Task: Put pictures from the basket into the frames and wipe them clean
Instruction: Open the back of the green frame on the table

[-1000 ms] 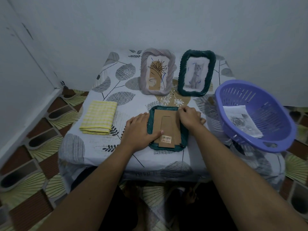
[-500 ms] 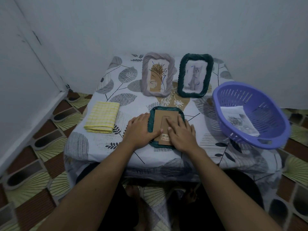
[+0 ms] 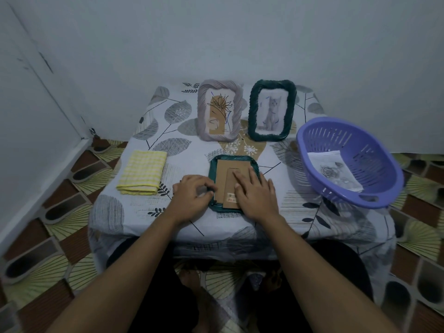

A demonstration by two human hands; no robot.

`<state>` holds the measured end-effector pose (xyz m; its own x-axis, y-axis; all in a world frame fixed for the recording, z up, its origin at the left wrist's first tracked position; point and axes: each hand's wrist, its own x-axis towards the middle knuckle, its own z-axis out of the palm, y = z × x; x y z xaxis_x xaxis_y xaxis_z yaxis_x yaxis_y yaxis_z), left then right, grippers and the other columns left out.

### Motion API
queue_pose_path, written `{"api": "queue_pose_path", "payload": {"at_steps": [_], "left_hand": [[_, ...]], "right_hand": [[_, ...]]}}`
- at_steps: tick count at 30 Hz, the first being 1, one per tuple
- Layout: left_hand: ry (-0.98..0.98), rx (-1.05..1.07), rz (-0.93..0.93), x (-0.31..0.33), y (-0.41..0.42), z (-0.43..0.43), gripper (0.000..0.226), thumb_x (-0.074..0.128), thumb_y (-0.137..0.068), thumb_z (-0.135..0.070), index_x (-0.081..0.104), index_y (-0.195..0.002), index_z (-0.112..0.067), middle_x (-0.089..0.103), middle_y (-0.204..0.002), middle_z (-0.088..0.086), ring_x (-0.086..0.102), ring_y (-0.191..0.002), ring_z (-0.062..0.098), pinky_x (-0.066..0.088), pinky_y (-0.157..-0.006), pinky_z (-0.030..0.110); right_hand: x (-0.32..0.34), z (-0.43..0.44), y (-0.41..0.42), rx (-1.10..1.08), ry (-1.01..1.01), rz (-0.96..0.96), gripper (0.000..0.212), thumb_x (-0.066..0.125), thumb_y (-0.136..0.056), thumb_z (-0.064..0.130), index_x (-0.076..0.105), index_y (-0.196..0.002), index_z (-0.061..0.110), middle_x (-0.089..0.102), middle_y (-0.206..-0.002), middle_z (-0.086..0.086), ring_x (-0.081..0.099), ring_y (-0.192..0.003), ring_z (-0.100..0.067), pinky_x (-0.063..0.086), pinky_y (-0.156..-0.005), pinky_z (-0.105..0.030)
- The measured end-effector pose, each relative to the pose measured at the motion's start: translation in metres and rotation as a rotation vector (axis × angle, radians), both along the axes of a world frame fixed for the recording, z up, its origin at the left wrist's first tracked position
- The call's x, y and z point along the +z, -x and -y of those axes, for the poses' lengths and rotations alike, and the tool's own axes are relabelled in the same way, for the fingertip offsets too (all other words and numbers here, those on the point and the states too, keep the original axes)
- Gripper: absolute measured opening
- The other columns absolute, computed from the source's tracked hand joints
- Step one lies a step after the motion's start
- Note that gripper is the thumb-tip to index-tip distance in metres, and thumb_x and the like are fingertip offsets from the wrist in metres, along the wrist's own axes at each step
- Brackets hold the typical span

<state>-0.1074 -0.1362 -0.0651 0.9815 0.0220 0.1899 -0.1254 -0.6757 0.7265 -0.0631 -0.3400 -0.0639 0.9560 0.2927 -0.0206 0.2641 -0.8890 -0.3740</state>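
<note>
A dark green frame (image 3: 234,158) lies face down near the table's front edge, its brown cardboard back (image 3: 228,168) facing up. My left hand (image 3: 192,199) curls its fingers around the frame's left rim. Flat on the cardboard back lies my right hand (image 3: 255,195), fingers straight and pressing down. A purple basket (image 3: 374,150) at the right holds a picture of a rose (image 3: 334,170). A folded yellow checked cloth (image 3: 143,173) lies at the left.
Two frames stand at the back of the table: a grey one (image 3: 203,111) with a plant drawing and a dark green one (image 3: 253,109) with a cat picture. The leaf-patterned tablecloth (image 3: 168,217) covers the small table. Walls close in behind and at the left.
My right hand slid from the frame's top right corner down onto the cardboard back and lies flat there. My left hand's fingers curled in at the frame's left rim.
</note>
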Motion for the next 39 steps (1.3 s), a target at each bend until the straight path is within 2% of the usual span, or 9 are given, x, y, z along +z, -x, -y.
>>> {"api": "queue_pose_path", "payload": {"at_steps": [6,14,21,25,31,33,35,37,39], "left_hand": [[-0.118,-0.156,-0.002,-0.005,0.017,-0.009,0.044,0.066,-0.069,-0.070,0.068,-0.101,-0.039,0.062,-0.108,-0.016,0.052,-0.110,0.013,0.042,-0.099,0.049],[-0.142,-0.123,-0.032,-0.004,0.020,-0.004,0.047,0.057,-0.071,-0.070,0.064,-0.100,-0.035,0.056,-0.103,-0.024,0.053,-0.106,0.012,0.042,-0.098,0.050],[-0.250,-0.167,-0.144,0.002,0.023,-0.001,0.037,0.045,-0.075,-0.071,0.055,-0.101,-0.047,0.047,-0.119,-0.023,0.030,-0.118,0.008,0.027,-0.106,0.046],[-0.286,-0.181,-0.139,0.002,0.023,-0.001,0.049,0.037,-0.075,-0.072,0.062,-0.101,-0.039,0.048,-0.121,-0.019,0.034,-0.123,0.015,0.025,-0.103,0.045],[-0.264,-0.214,-0.210,0.008,0.018,-0.004,0.036,0.043,-0.070,-0.077,0.055,-0.090,-0.049,0.050,-0.119,-0.018,0.036,-0.122,0.014,0.025,-0.102,0.042],[-0.142,-0.193,-0.220,0.011,0.012,-0.006,0.040,0.051,-0.071,-0.077,0.056,-0.098,-0.048,0.052,-0.119,-0.016,0.043,-0.119,0.013,0.032,-0.106,0.044],[-0.050,-0.124,-0.185,0.014,0.005,-0.002,0.056,0.051,-0.076,-0.074,0.053,-0.122,-0.043,0.049,-0.130,-0.005,0.045,-0.124,0.016,0.035,-0.109,0.046],[-0.176,-0.008,-0.181,0.016,-0.002,0.007,0.072,0.042,-0.082,-0.070,0.041,-0.144,-0.032,0.041,-0.146,0.002,0.034,-0.136,0.024,0.026,-0.109,0.047],[-0.320,0.094,-0.201,0.014,-0.008,0.017,0.077,0.034,-0.091,-0.067,0.026,-0.154,-0.022,0.029,-0.159,0.004,0.021,-0.146,0.024,0.017,-0.113,0.048]], "right_hand": [[-0.001,0.000,-0.001,0.000,0.005,-0.010,0.049,0.022,-0.105,0.048,0.020,-0.154,0.047,0.006,-0.167,0.000,0.007,-0.153,-0.028,-0.001,-0.123,-0.049],[-0.002,0.000,-0.002,-0.001,0.021,-0.009,0.050,0.022,-0.105,0.049,0.019,-0.154,0.047,0.007,-0.167,-0.001,0.008,-0.153,-0.029,-0.001,-0.122,-0.049],[-0.001,0.000,-0.002,-0.003,0.026,-0.016,0.050,0.021,-0.105,0.050,0.018,-0.154,0.046,0.006,-0.168,0.000,0.008,-0.153,-0.029,-0.001,-0.122,-0.049],[0.000,0.000,-0.001,0.002,0.024,-0.021,0.050,0.021,-0.105,0.050,0.017,-0.155,0.046,0.004,-0.168,0.000,0.006,-0.153,-0.028,-0.002,-0.122,-0.049],[-0.001,0.000,-0.002,0.002,0.018,-0.021,0.050,0.021,-0.105,0.050,0.017,-0.155,0.046,0.004,-0.168,0.000,0.005,-0.153,-0.029,-0.002,-0.122,-0.049],[-0.001,0.000,-0.002,0.001,0.017,-0.020,0.050,0.021,-0.105,0.050,0.017,-0.155,0.047,0.005,-0.168,0.000,0.005,-0.153,-0.029,-0.003,-0.122,-0.049],[-0.001,0.000,-0.002,0.004,0.015,-0.021,0.050,0.021,-0.105,0.050,0.016,-0.155,0.047,0.005,-0.168,0.000,0.005,-0.153,-0.029,-0.003,-0.122,-0.049],[-0.001,0.000,-0.001,0.004,0.011,-0.021,0.050,0.021,-0.105,0.050,0.017,-0.155,0.046,0.005,-0.168,-0.001,0.004,-0.153,-0.029,-0.003,-0.122,-0.049],[0.000,0.000,-0.001,0.003,0.009,-0.018,0.050,0.020,-0.105,0.050,0.017,-0.154,0.047,0.005,-0.168,0.000,0.003,-0.153,-0.028,-0.003,-0.122,-0.049]]}}
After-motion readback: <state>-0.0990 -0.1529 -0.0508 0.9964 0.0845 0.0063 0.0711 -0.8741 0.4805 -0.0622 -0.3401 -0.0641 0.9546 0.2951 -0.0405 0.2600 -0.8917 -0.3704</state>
